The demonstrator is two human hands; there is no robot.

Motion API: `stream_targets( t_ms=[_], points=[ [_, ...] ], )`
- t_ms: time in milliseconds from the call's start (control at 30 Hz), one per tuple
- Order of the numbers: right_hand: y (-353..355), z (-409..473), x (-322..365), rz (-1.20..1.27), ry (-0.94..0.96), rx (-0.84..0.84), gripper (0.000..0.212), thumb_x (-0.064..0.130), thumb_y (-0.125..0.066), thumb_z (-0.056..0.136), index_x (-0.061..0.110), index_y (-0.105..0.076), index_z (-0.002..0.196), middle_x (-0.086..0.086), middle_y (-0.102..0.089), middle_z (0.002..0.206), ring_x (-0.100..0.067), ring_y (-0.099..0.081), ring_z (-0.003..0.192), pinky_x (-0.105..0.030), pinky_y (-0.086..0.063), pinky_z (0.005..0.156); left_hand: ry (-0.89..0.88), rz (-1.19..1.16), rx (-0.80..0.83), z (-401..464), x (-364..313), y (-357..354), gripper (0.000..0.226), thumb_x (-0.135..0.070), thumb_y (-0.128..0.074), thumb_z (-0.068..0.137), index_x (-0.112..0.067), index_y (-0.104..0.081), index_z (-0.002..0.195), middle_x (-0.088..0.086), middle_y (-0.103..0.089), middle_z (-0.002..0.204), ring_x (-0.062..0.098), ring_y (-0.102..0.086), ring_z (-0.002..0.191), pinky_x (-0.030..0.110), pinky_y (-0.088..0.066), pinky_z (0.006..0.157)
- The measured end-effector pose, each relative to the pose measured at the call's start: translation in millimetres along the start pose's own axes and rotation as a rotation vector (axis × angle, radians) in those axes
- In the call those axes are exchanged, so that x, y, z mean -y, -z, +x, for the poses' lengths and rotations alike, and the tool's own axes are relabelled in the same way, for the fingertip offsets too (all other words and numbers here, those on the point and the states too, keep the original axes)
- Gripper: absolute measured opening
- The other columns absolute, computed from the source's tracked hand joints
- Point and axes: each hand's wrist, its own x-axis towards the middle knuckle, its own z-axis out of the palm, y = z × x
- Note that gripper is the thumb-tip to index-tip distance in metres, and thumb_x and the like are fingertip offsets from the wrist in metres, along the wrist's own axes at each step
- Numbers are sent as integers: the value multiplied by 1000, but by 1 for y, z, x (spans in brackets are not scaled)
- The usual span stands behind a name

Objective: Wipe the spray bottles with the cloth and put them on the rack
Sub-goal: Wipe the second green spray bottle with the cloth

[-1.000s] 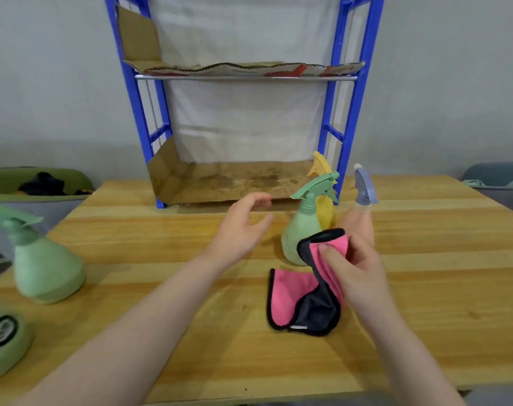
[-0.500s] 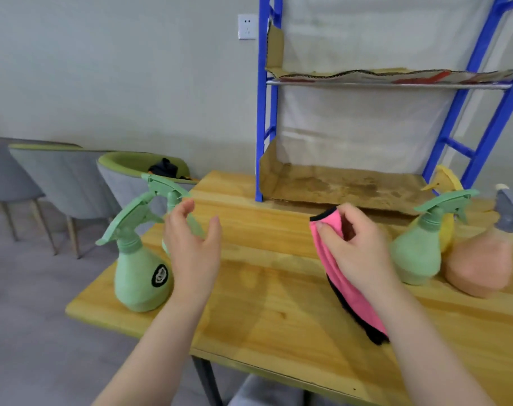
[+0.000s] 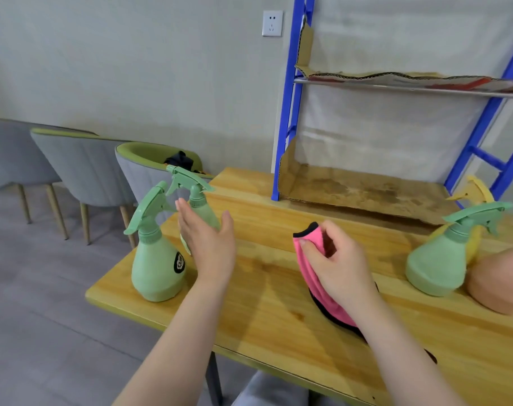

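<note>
Two green spray bottles stand at the table's left end: a near one (image 3: 157, 268) with a black label, and a far one (image 3: 201, 210) partly hidden behind my left hand (image 3: 210, 244). That hand is open, fingers spread, just right of the near bottle and in front of the far one, touching neither that I can tell. My right hand (image 3: 336, 265) pinches a pink cloth with black edging (image 3: 309, 263) that hangs to the table. At the right stand a third green bottle (image 3: 438, 263), a yellow bottle (image 3: 478, 189) behind it, and a peach bottle (image 3: 501, 281). The blue rack (image 3: 287, 112) stands behind.
The rack's bottom shelf is lined with stained cardboard (image 3: 363, 191); an upper shelf (image 3: 410, 86) also carries cardboard. Grey and green chairs (image 3: 82, 171) stand left of the wooden table (image 3: 273, 312), whose left edge runs close to the two green bottles.
My view has swung left, bringing the two left bottles in. My left hand has reached closer to them. My right hand lifted the cloth off the table and keeps holding it.
</note>
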Motion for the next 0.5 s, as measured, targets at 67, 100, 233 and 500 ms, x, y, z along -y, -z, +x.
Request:
stream_targets(
  t_ms=[67, 100, 233, 500],
  points=[
    [1, 0, -1, 10, 0, 2, 19, 28, -63, 92, 13, -57, 82, -8, -62, 71, -28, -58, 63, -44, -46, 55, 0, -11, -26, 7, -1, -4, 83, -32, -57, 97, -17, -1, 156, -1, -4, 165, 17, -1, 151, 38, -9, 123],
    [1, -1, -1, 15, -1, 3, 19, 28, -63, 92, 13, -57, 82, -8, -62, 71, -29, -58, 63, -44, -46, 55, -1, -12, -49, 10, -1, -6, 81, -31, -58, 97, -15, -4, 156, 0, -8, 164, 19, -5, 151, 40, -11, 123],
    [3, 1, -4, 9, -8, 1, 19, 28, -63, 92, 14, -56, 82, -8, -62, 71, -28, -59, 63, -43, -46, 55, -11, -3, -136, 18, -3, -16, 73, -28, -60, 95, -11, -19, 153, 4, -25, 159, 22, -19, 148, 42, -18, 121],
    [10, 4, -14, 17, -15, -26, 23, 28, -63, 93, 13, -53, 78, -9, -60, 67, -27, -55, 58, -35, -39, 49, -141, 70, -169, 21, -5, -22, 38, -22, -65, 92, -17, -53, 127, -7, -58, 113, 20, -50, 113, 42, -42, 102]
  ],
)
